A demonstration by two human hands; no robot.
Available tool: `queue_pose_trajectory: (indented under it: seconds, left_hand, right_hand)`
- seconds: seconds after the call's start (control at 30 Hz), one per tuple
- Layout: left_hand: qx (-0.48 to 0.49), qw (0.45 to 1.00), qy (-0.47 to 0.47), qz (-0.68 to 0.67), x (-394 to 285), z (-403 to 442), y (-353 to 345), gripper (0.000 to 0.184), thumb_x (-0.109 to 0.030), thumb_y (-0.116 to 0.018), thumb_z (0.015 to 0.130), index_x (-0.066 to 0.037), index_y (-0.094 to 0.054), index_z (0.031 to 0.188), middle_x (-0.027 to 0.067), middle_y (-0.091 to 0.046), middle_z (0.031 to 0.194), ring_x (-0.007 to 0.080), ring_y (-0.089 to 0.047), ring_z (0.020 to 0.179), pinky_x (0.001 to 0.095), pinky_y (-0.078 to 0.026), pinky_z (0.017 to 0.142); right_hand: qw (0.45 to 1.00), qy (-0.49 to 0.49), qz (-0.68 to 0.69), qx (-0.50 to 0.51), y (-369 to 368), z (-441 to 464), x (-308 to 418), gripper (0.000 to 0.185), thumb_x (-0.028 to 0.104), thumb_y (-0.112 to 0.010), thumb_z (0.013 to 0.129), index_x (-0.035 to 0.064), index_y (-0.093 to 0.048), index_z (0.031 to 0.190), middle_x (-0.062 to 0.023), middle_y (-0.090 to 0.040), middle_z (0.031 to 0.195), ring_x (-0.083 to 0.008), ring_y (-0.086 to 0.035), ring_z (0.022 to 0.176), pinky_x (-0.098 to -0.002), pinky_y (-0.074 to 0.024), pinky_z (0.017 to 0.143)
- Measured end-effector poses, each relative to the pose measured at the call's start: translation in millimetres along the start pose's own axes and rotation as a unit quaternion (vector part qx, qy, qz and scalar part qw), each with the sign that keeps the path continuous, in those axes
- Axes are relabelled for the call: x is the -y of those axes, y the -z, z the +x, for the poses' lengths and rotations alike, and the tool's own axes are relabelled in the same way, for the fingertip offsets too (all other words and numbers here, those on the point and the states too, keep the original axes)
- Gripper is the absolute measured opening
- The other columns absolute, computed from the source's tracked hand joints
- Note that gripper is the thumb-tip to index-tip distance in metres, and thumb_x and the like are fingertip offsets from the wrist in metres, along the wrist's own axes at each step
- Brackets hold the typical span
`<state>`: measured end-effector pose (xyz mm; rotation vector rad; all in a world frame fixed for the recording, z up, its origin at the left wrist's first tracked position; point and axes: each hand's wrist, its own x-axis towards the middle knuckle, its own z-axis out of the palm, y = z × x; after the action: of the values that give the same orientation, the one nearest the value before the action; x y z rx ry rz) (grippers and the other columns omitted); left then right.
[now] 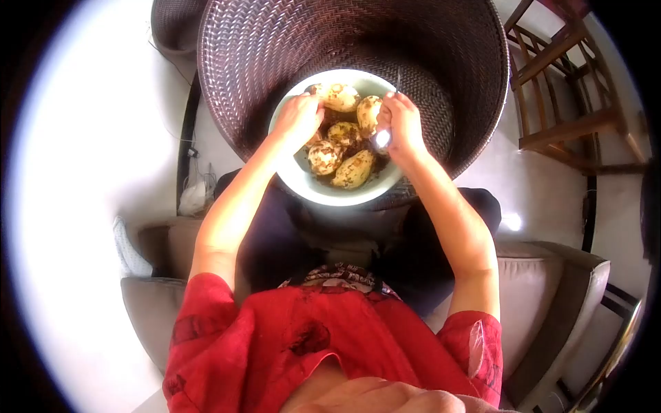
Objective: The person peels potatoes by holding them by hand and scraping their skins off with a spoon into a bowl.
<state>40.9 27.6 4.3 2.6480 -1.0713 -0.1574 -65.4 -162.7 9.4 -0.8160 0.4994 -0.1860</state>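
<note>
A pale green bowl [332, 197] holds several yellowish, lumpy pieces with brown patches, like partly peeled potatoes [354, 170]. My left hand [300, 121] reaches over the bowl's left side, fingers curled, next to the upper potato [339, 98]; what it grips is hidden. At the right side of the bowl, my right hand [399, 124] is closed round a shiny metal utensil [383, 138], its exact kind unclear. A thin end of it sticks out above the fingers. Another potato [369, 113] lies just left of this hand.
The bowl sits at the near edge of a large brown woven basket chair [241, 62]. A wooden chair [571, 131] stands at the right. Beige seat cushions [533, 289] flank my body, and a plastic bag [196, 196] with cables lies on the left.
</note>
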Motion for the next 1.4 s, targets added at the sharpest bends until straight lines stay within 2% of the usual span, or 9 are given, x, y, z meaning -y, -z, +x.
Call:
queue_pose_trajectory:
  seconds: [0.1,0.17,0.2,0.33,0.77,0.83,0.97,1.1,1.4]
  left_hand:
    - [0.097,0.99,0.089,0.058,-6,-7,-14,0.026,-0.012,-0.064,0.085,0.005,-0.061,0.104,0.0216,-0.061,0.105,0.0337,-0.06,0.101,0.0427,-0.048,0.091]
    - [-0.016,0.996,0.034,0.084,-2,-17,-35,0.04,-0.013,-0.064,0.085,0.004,-0.054,0.119,0.0223,-0.056,0.116,0.0347,-0.054,0.112,0.0428,-0.043,0.099]
    - [0.111,0.986,0.11,0.056,-7,-7,-30,0.052,-0.015,-0.064,0.085,0.002,-0.045,0.131,0.0217,-0.051,0.126,0.0345,-0.047,0.121,0.0436,-0.036,0.105]
    - [0.098,0.982,0.122,0.106,11,3,-42,0.067,-0.032,-0.071,0.075,-0.004,-0.048,0.131,0.0184,-0.049,0.125,0.0338,-0.046,0.119,0.0451,-0.039,0.097]
    - [0.218,0.956,0.056,0.188,-21,18,1,0.052,-0.021,-0.07,0.071,0.001,-0.056,0.116,0.0195,-0.057,0.116,0.0356,-0.048,0.115,0.041,-0.04,0.1]
    - [0.105,0.973,-0.038,0.203,-17,6,24,0.048,-0.018,-0.074,0.069,0.001,-0.061,0.112,0.0217,-0.064,0.105,0.0351,-0.06,0.099,0.042,-0.046,0.09]
    - [0.284,0.941,0.112,-0.149,-30,1,84,0.049,-0.019,-0.073,0.079,0.002,-0.053,0.119,0.0142,-0.062,0.111,0.0196,-0.061,0.101,0.0323,-0.049,0.086]
    - [0.256,0.779,0.178,-0.544,-47,-41,87,0.059,-0.017,-0.065,0.087,-0.004,-0.034,0.136,0.012,-0.053,0.129,0.0214,-0.058,0.111,0.0386,-0.047,0.097]
    - [0.229,0.554,0.14,-0.788,-58,-72,24,0.044,-0.026,-0.057,0.09,-0.002,-0.047,0.126,0.0143,-0.061,0.11,0.0256,-0.064,0.09,0.0426,-0.058,0.076]
  right_hand:
    - [0.997,0.056,0.036,0.034,5,-2,21,0.013,0.004,-0.045,0.093,0.0106,-0.046,0.083,0.0063,-0.039,0.063,-0.0039,-0.035,0.05,-0.0205,-0.0283,0.044]
    - [0.993,0.089,0.062,0.039,10,-6,36,0.013,0.004,-0.046,0.093,0.0092,-0.047,0.081,0.0043,-0.042,0.063,-0.0058,-0.037,0.051,-0.0226,-0.0315,0.046]
    - [0.992,0.094,0.08,0.037,9,-12,44,0.014,0.005,-0.046,0.094,0.0096,-0.047,0.08,0.0045,-0.039,0.062,-0.0064,-0.036,0.051,-0.0229,-0.0306,0.046]
    - [0.985,0.107,0.121,0.063,13,-24,50,0.015,0.008,-0.049,0.094,0.0098,-0.048,0.08,0.004,-0.039,0.061,-0.0073,-0.035,0.051,-0.0232,-0.0321,0.045]
    - [0.985,0.081,0.139,0.062,6,-23,56,0.014,0.003,-0.05,0.092,0.0068,-0.049,0.079,0.0021,-0.044,0.064,-0.0081,-0.039,0.056,-0.0224,-0.0336,0.052]
    - [0.984,0.086,0.143,0.066,7,-19,54,0.014,0.004,-0.051,0.092,0.0069,-0.049,0.078,0.0019,-0.044,0.064,-0.0085,-0.039,0.056,-0.0227,-0.0341,0.052]
    - [0.983,0.069,0.148,0.079,8,-13,44,0.012,0.002,-0.049,0.09,0.0085,-0.048,0.08,0.002,-0.046,0.067,-0.0077,-0.04,0.056,-0.0228,-0.0342,0.05]
    - [0.986,0.077,0.14,0.048,7,-6,37,0.013,0.002,-0.049,0.089,0.0085,-0.047,0.079,0.002,-0.044,0.065,-0.0074,-0.041,0.056,-0.0224,-0.034,0.049]
    - [0.988,0.149,0.023,0.021,-7,-8,23,0.007,0.004,-0.049,0.09,0.0081,-0.043,0.088,0.0005,-0.045,0.067,-0.0084,-0.042,0.056,-0.0229,-0.0359,0.049]
